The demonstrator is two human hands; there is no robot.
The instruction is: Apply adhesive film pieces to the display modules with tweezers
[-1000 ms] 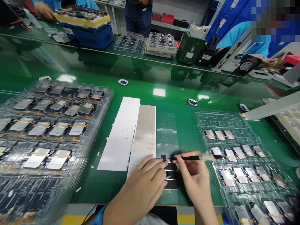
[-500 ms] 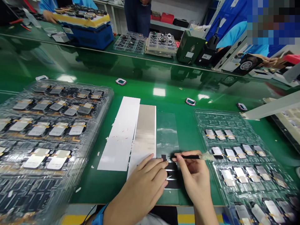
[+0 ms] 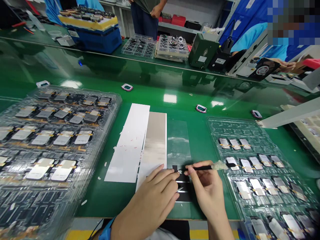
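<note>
From the head view, the right hand (image 3: pixel 206 190) is pinched shut on a thin black swab (image 3: pixel 200 168), held between thumb and fingers. Its long stick lies nearly flat across the view, with the fuzzy pale end (image 3: pixel 219 165) at 3 o'clock from the grip and the thin black end at 9 o'clock. That thin end points at a small black tab (image 3: pixel 174 168), just beside it. The left hand (image 3: pixel 156 196) is curled and a bit nearer the tab, with its fingertips (image 3: pixel 172 171) by the tab's edge; I cannot tell if it holds anything. Black strips (image 3: pixel 183 186) lie on a clear plastic sheet (image 3: pixel 178 146) by that hand. A silver sheet (image 3: pixel 155 140) and a white sheet (image 3: pixel 127 140) lie toward 9 o'clock. Clear plastic trays (image 3: pixel 117 100) of flat parts sit at both sides. No writing can be read.
</note>
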